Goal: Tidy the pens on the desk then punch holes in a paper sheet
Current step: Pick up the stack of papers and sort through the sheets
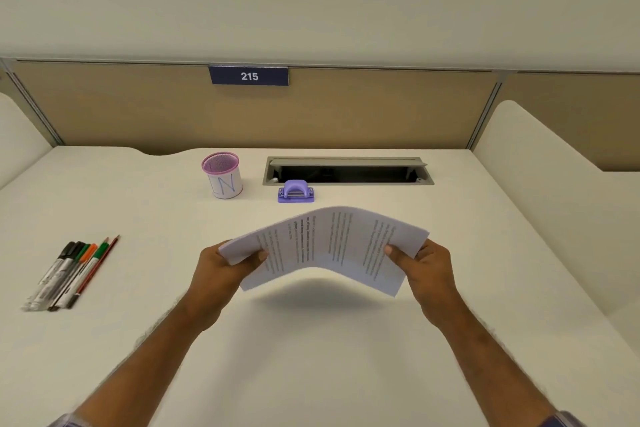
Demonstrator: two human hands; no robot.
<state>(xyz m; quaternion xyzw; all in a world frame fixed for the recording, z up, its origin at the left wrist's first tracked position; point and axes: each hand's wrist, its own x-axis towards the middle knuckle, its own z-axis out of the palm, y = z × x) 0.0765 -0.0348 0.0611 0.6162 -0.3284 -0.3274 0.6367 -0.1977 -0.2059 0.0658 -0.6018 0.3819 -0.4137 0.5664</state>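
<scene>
A printed paper sheet (325,246) arches upward above the white desk (311,357), casting a shadow below. My left hand (221,274) pinches its left edge and my right hand (426,270) pinches its right edge. Beyond the sheet a small purple hole punch (295,191) stands on the desk. A pink mesh pen cup (222,175) with a white label stands left of the punch. Several markers and pencils (71,274) lie side by side in a neat row at the left of the desk.
An open grey cable tray slot (348,171) is set into the desk behind the punch. A tan partition with a "215" sign (248,75) closes the back. White side dividers (540,163) flank the desk.
</scene>
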